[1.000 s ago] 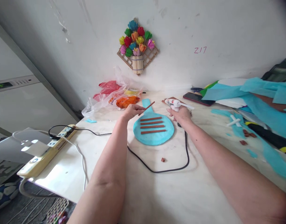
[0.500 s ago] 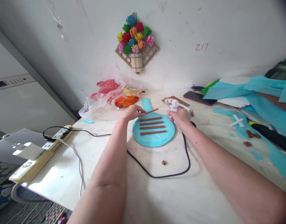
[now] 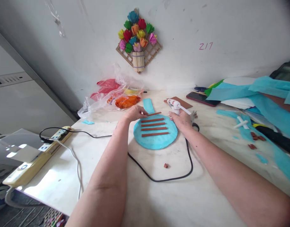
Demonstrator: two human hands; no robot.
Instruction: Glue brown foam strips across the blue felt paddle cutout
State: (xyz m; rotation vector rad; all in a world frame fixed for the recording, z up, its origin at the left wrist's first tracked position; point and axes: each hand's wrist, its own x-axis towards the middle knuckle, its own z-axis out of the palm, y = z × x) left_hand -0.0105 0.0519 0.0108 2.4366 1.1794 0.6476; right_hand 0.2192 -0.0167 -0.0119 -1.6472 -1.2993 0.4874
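Note:
A round light-blue piece with a strap-like handle at its far side lies on the table. Several brown strips lie across it in a row, roughly parallel. At its far edge, my left hand pinches the left end of another brown strip, which is slightly tilted. My right hand is closed around a white hot glue gun, just right of the blue piece. Part of the glue gun's grip is hidden by the fingers.
A black cord loops over the table in front of the blue piece. A power strip lies along the left edge. Plastic bags sit at the back left. Blue fabric, a phone and brown scraps are on the right.
My left hand and its brown strip have barely shifted, with the strip lying a little flatter. The camera view has moved slightly. My right hand still holds the glue gun.

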